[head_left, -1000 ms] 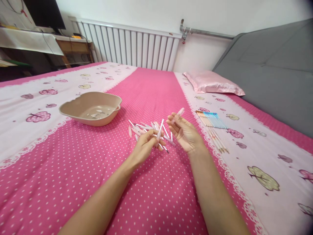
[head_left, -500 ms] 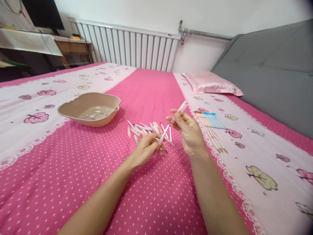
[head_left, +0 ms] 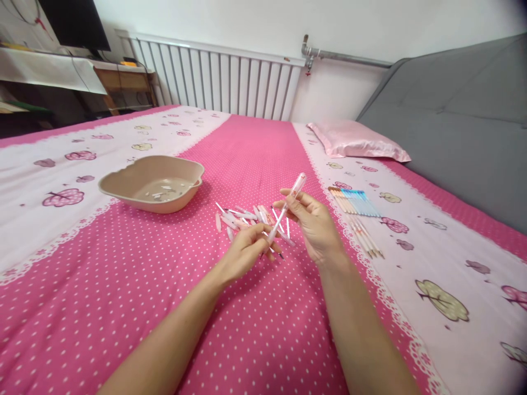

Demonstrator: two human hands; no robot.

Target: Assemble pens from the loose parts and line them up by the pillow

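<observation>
My left hand [head_left: 242,251] pinches a thin white pen refill [head_left: 279,223] near its lower end, at a slant. Between the thumb and fingers of my right hand [head_left: 319,227] is a clear pinkish pen barrel [head_left: 298,184], tilted in line with the refill. The refill's upper end meets the barrel's lower end; how far it sits inside is hidden by my fingers. Beneath and behind my left hand lies a loose pile of pen parts [head_left: 230,220], pink barrels and white refills with dark tips, partly covered by that hand.
A beige plastic basin [head_left: 173,204] with small pieces inside stands to the left. On the right lie a row of orange and blue pens [head_left: 358,203] and several whitish pens [head_left: 364,236]. Farther back are a pink pillow [head_left: 358,140], a grey headboard [head_left: 461,109] and a white radiator [head_left: 218,77].
My right hand has moved left and slightly down, bringing the pen barrel from apart to the refill's upper end. My left hand has stayed nearly still.
</observation>
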